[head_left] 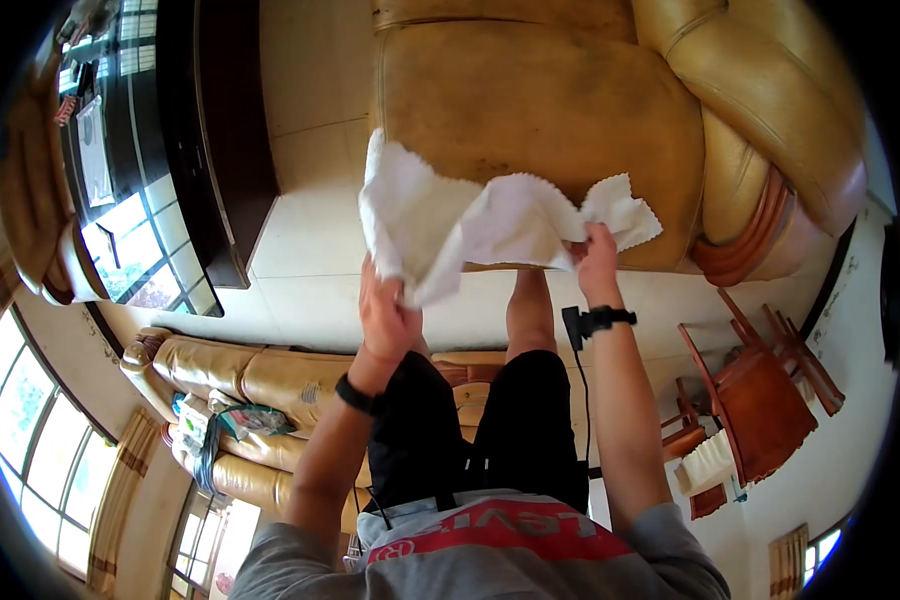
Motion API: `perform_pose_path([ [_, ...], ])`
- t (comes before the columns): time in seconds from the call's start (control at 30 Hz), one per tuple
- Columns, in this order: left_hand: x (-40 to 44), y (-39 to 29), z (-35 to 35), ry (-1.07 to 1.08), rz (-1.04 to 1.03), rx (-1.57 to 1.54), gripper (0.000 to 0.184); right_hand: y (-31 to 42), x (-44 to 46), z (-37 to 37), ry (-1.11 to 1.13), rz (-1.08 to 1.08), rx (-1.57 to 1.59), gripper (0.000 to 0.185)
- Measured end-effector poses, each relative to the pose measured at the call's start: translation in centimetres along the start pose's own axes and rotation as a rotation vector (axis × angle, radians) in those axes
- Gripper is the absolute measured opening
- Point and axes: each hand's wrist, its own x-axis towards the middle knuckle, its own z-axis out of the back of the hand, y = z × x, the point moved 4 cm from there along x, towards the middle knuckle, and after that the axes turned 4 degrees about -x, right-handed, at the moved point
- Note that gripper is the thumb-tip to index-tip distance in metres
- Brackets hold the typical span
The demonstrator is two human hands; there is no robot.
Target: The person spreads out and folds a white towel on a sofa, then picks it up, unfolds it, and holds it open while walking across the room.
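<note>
A white cloth (515, 222) with zigzag-cut edges hangs in folds between my two hands, at the front edge of a tan leather sofa seat (530, 100). My left hand (385, 312) is closed on the cloth's lower left part, and some of its fingers are hidden behind the fabric. Farther right, my right hand (597, 258) pinches the cloth near its right end, where a loose corner sticks out beyond the fingers. Part of the cloth overlaps the seat in view; whether it touches the leather I cannot tell.
To the left stands a dark table (185, 150) with a glossy top. Another tan sofa (260, 380) has bags (250, 420) on it. Wooden chairs (760, 410) are at the right. A black wrist strap (605, 318) on my right arm trails a cable.
</note>
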Motion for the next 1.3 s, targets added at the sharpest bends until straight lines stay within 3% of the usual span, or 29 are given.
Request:
perform_pose_path([
  [0.07,-0.2,-2.7,2.5,0.049,-0.104,0.01,0.019,3.1,-2.0,-0.2,0.097,-0.049,0.512,0.032],
  [0.17,-1.7,-4.4,5.3,0.064,-0.212,0.047,0.023,9.7,-6.9,-1.2,0.366,0.024,0.741,0.048],
  [0.3,-1.8,-5.6,7.5,0.054,-0.21,0.101,0.027,14.1,-9.0,-0.4,0.654,0.194,0.749,0.052],
  [0.4,-2.4,-4.7,8.7,0.003,-0.169,0.113,0.026,15.0,-8.8,2.2,0.657,0.292,0.665,0.049],
  [0.43,-2.8,-4.2,9.1,-0.034,-0.156,0.127,0.025,16.0,-9.3,1.3,0.004,0.264,0.561,0.048],
  [0.53,-3.2,-2.8,10.8,0.024,-0.067,0.145,0.027,17.3,-11.0,0.2,-0.036,0.257,0.553,0.047],
  [0.57,-3.2,-2.4,11.4,0.064,-0.046,0.134,0.025,17.5,-10.9,0.2,0.131,0.265,0.612,0.047],
  [0.63,-4.2,-1.0,11.1,-0.06,0.248,-0.155,0.026,18.0,-11.3,0.1,0.469,0.275,0.723,0.047],
  [0.67,-4.8,-0.3,11.0,-0.154,0.379,-0.304,0.027,18.0,-11.4,0.2,0.536,0.274,0.718,0.047],
  [0.73,-3.6,-1.2,11.7,-0.037,0.134,-0.035,0.04,18.6,-12.6,-1.1,0.67,0.272,0.704,0.046],
  [0.83,-2.7,-2.2,11.6,-0.042,0.102,0.023,0.046,18.2,-12.4,-0.7,0.694,0.311,0.688,0.047],
  [0.93,-3.2,-1.8,11.5,-0.142,0.022,0.03,0.046,17.7,-12.4,-0.3,0.574,0.244,0.729,0.05],
  [1.03,-3.5,-1.6,11.4,-0.143,0.049,0.116,0.058,17.1,-12.2,0.6,0.6,0.214,0.724,0.052],
  [1.13,-3.7,-1.6,11.0,-0.104,0.086,0.016,0.057,16.7,-11.8,1.6,0.628,0.226,0.728,0.056],
  [1.23,-3.0,-2.6,10.8,-0.017,0.06,0.034,0.053,16.4,-11.8,2.7,0.567,0.232,0.668,0.062],
  [1.3,-3.0,-2.1,10.6,-0.014,0.142,-0.02,0.048,16.0,-11.6,3.6,0.362,0.196,0.644,0.07],
])
